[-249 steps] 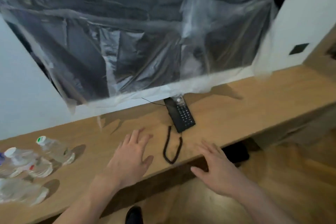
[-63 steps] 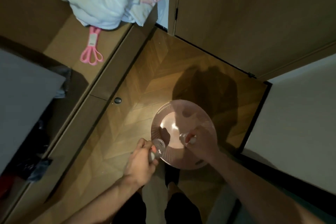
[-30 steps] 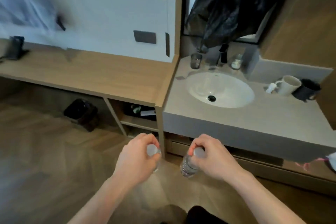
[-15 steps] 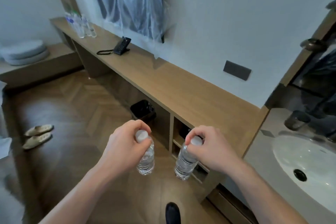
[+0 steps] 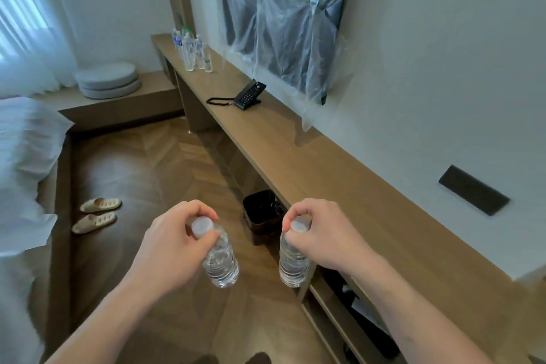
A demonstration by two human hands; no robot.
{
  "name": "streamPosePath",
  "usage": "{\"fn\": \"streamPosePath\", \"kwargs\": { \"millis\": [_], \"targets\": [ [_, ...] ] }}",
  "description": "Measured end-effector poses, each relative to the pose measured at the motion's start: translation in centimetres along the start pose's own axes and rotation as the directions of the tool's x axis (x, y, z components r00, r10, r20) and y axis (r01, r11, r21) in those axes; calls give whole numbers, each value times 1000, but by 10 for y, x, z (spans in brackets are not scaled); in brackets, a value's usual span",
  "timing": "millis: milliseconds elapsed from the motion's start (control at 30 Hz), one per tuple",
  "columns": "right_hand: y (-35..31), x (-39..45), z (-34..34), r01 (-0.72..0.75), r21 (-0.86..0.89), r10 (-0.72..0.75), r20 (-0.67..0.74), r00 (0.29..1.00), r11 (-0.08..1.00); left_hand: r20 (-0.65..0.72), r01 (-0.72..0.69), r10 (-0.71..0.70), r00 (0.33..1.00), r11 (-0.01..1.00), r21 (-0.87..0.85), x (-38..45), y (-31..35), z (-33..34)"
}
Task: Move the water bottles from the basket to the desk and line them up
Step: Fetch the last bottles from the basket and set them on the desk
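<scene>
Left hand: your left hand [image 5: 177, 242] is gripping a bottle [image 5: 220, 257] by the neck, fingers curled round the white cap, the body hanging tilted below, lower centre of the frame.
Right hand: your right hand [image 5: 320, 230] is pinching a second bottle [image 5: 292, 263] at its cap in the same way; that one is hanging nearly upright, just right of centre.
What has just changed: half a second ago the sink was showing at the right edge; now it is gone from view and the long counter [image 5: 339, 174] is running straight up the frame, so you are turning to face along it with both bottles carried at the same height as before.
Row so far: a cluster of standing bottles [image 5: 193, 50] is waiting at the far end of the counter, upper centre-left, well beyond the black telephone [image 5: 248, 94].
Basket: not in view now.
Meaning for the task: you are mid-carry. By my reading, these two are going to join the far cluster, so you are needing to walk the counter's length, past the bin [image 5: 261, 213], before setting them down.
</scene>
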State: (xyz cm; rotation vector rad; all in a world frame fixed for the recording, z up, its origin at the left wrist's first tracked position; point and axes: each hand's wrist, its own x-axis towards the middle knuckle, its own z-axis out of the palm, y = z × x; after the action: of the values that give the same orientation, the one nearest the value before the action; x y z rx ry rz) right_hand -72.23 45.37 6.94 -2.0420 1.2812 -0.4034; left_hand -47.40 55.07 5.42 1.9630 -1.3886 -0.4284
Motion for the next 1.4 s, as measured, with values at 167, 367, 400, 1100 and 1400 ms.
{"fn": "streamPosePath", "kwargs": {
  "millis": [167,367,400,1100,1400],
  "targets": [
    [-27,87,11,40,-8,-40,20,999,999,-4,32,-32,999,999,-27,68,-34,-18],
    [-69,190,44,48,-17,-48,6,999,999,19,-13,13,1000,1000,-26,162,-86,-51],
    [-76,206,50,41,-15,-41,-3,999,999,21,-30,31,999,999,-13,179,-95,-60],
    [-145,539,97,1,71,2,-40,999,997,63,5,-3,998,999,-37,524,-217,-122],
    [-148,725,83,36,51,-35,-6,999,998,18,32,-32,999,999,-3,685,-232,-127]
  ]
}}
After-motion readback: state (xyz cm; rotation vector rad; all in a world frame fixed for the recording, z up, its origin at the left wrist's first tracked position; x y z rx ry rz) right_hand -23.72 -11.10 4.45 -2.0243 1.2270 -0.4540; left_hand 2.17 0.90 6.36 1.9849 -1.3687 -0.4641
